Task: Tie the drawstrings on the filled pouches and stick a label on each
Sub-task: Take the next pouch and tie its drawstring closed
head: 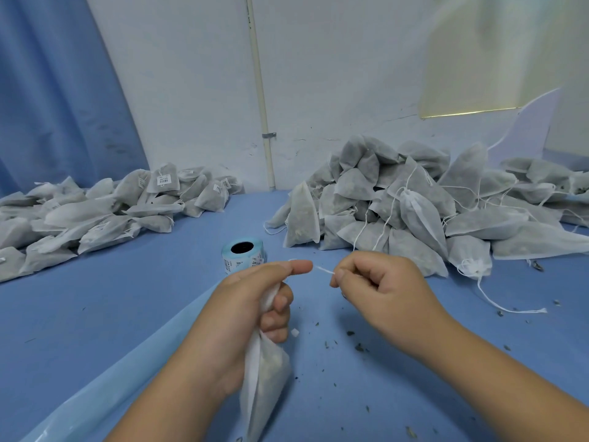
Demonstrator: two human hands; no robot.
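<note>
My left hand [255, 301] grips the gathered neck of a white filled pouch [264, 381], whose body hangs down below the fist. A thin white drawstring [323, 270] runs taut from the left thumb to my right hand [376, 285], which pinches its end between thumb and forefinger. Just beyond the hands, a roll of labels [243, 255] with a blue liner stands on the blue table [127, 298].
A heap of pouches with loose strings [414, 202] lies at the back right. Labelled pouches [111, 208] are piled at the back left. Dark crumbs [357, 346] dot the table near my right forearm. A blue curtain [57, 90] hangs at the left.
</note>
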